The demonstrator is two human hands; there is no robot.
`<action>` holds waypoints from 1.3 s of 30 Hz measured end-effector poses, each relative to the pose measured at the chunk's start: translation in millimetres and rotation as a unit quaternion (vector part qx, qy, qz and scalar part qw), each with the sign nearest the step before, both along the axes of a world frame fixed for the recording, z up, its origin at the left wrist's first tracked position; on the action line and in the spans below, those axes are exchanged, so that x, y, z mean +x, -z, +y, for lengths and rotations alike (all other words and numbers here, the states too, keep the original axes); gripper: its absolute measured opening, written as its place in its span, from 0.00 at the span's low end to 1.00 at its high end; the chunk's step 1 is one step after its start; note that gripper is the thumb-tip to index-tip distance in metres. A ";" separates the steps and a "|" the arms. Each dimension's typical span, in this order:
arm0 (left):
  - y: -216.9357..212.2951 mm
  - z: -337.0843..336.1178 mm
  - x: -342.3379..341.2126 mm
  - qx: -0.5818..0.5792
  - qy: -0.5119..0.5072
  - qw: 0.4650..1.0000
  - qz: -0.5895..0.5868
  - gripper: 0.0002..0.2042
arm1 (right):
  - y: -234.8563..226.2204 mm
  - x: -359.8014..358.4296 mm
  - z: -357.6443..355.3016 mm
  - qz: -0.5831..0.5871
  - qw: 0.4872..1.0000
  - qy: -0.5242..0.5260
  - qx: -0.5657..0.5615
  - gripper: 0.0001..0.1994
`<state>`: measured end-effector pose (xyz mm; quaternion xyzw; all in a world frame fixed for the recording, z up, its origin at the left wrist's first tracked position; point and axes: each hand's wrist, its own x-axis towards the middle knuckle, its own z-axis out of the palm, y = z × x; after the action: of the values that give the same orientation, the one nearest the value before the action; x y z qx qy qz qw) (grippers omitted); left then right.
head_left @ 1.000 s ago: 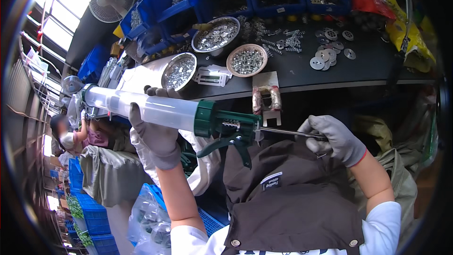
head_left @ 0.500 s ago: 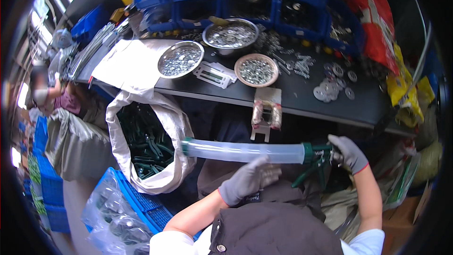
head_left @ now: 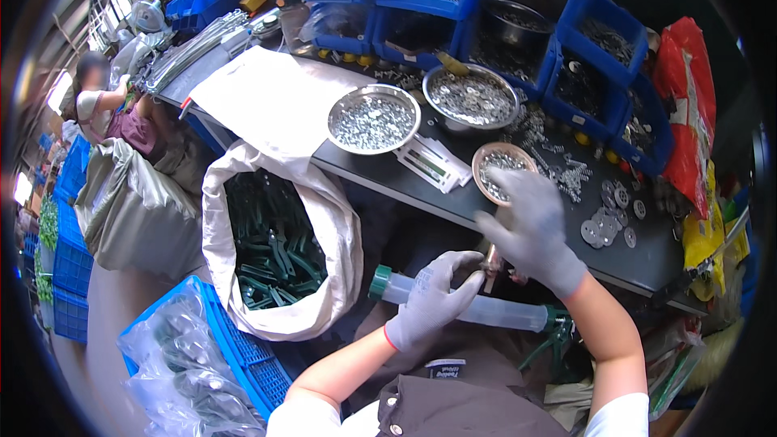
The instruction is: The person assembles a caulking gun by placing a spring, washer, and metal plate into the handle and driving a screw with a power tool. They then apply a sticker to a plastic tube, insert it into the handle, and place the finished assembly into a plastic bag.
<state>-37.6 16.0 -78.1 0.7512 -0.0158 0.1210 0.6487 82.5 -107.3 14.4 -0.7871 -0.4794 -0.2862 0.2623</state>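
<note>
A caulking gun [head_left: 506, 314] with a long translucent barrel and green end caps lies across my lap, its green handle at the right. My left hand [head_left: 429, 299], in a grey glove, is above the barrel beside a metal fixture [head_left: 494, 265] at the bench edge. Its fingers and thumb curl toward each other around something small that I cannot make out. My gloved right hand [head_left: 530, 231] reaches over the fixture, fingers at a small bowl of metal parts [head_left: 483, 163] and thumb spread apart. That hand hides much of the bowl and the fixture.
Two steel bowls [head_left: 338, 133] [head_left: 511, 117] of small metal parts stand on the bench. Metal discs [head_left: 600, 228] and springs [head_left: 573, 178] lie to the right. Blue bins [head_left: 453, 6] line the back. A white sack [head_left: 344, 263] holds green handles. A person [head_left: 129, 117] sits far left.
The caulking gun has come down onto my lap, and my right hand has left its handle end for the small bowl. My left hand has moved up to the fixture. The view has shifted.
</note>
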 end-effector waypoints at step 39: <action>-41.9 20.4 1.4 -0.318 0.009 0.944 0.093 0.08 | -3.2 -62.5 -10.6 0.072 0.996 0.039 -0.022 0.20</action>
<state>-36.3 36.4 -36.2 0.5138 0.0771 0.0433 0.8533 20.1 -117.9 17.5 -0.8295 -0.4343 -0.2281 0.2671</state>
